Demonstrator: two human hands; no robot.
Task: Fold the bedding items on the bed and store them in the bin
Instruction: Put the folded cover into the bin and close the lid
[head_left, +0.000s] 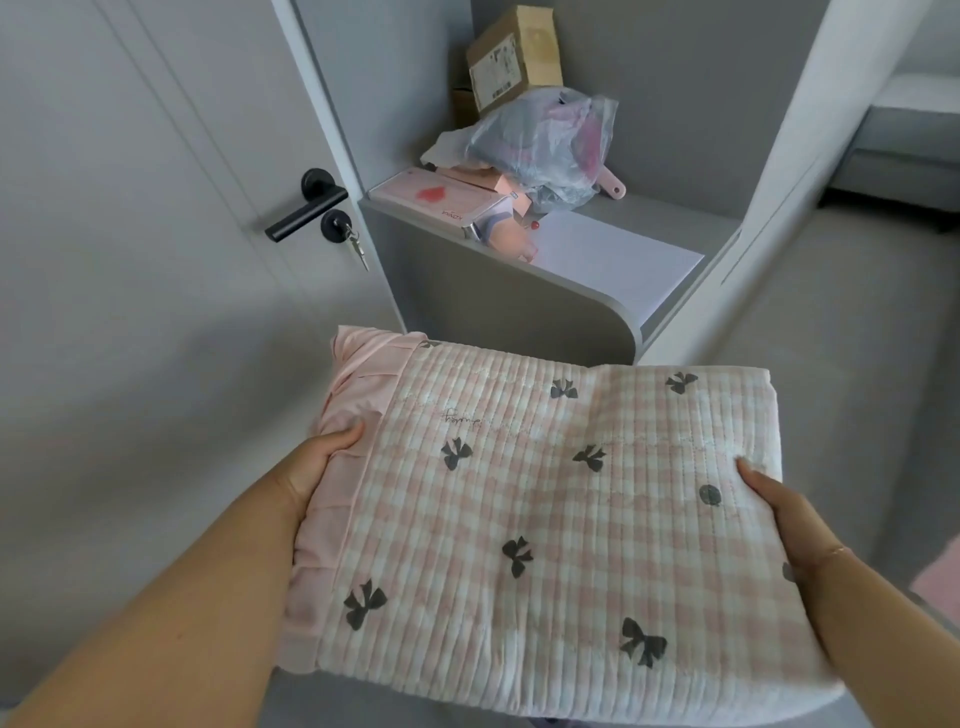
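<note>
A folded pink-and-white checked quilt (550, 514) with dark bow prints and a plain pink ruffled edge on its left is carried flat in front of me. My left hand (317, 467) grips its left ruffled side, thumb on top. My right hand (779, 514) grips its right side, thumb lying on the top, fingers hidden underneath. No bin is in view.
Ahead stands a grey shelf unit (524, 291) with a white sheet, pink boxes (441, 200), a plastic bag (545, 140) and a cardboard box (511, 60). A white door with a black handle (306, 205) and key is at left. Grey floor lies to the right.
</note>
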